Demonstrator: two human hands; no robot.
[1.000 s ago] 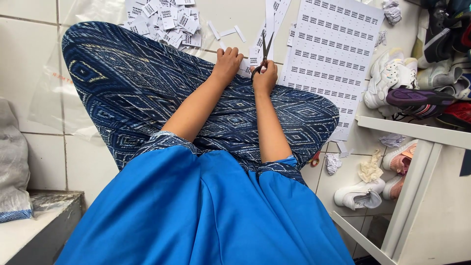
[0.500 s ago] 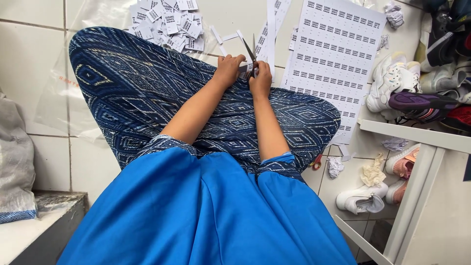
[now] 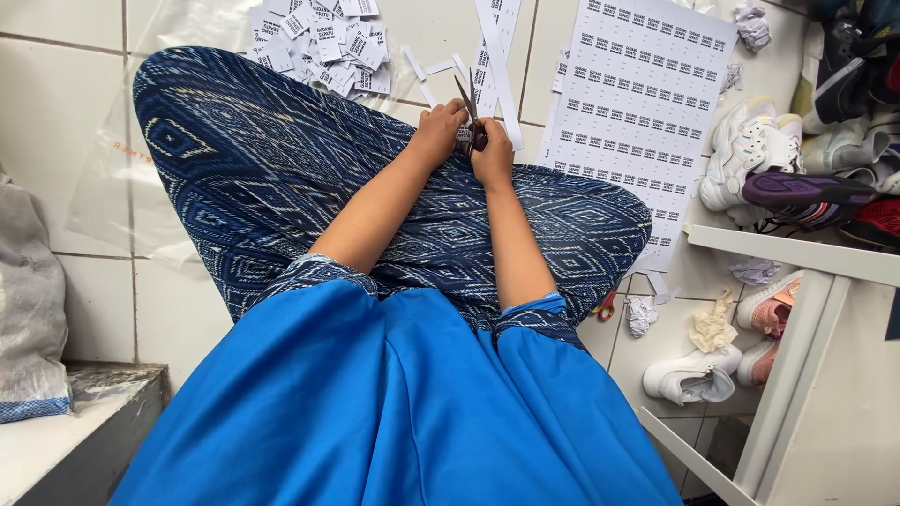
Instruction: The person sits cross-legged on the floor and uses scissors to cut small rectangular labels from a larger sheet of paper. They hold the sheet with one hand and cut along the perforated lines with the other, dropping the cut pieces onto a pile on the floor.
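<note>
White tiled floor [image 3: 84, 112] lying under crossed legs, right hand [image 3: 491, 157] gripping scissors [image 3: 467, 101], left hand [image 3: 438, 129] pinching a paper label strip [image 3: 497, 56] just beside the blades, cut labels [image 3: 323, 42] piling beyond the left hand, printed sheet [image 3: 637, 112] lying beside the right hand.

The person is wearing a bright blue top [image 3: 394, 412] with loose sleeves ending at the elbows, blue-patterned cuffs [image 3: 323, 272] showing beneath them. Dark navy trousers [image 3: 281, 159] with pale diamond and zigzag patterning are covering the legs. Both forearms, the left hand [image 3: 438, 131] and right hand [image 3: 492, 161] are bare.
</note>
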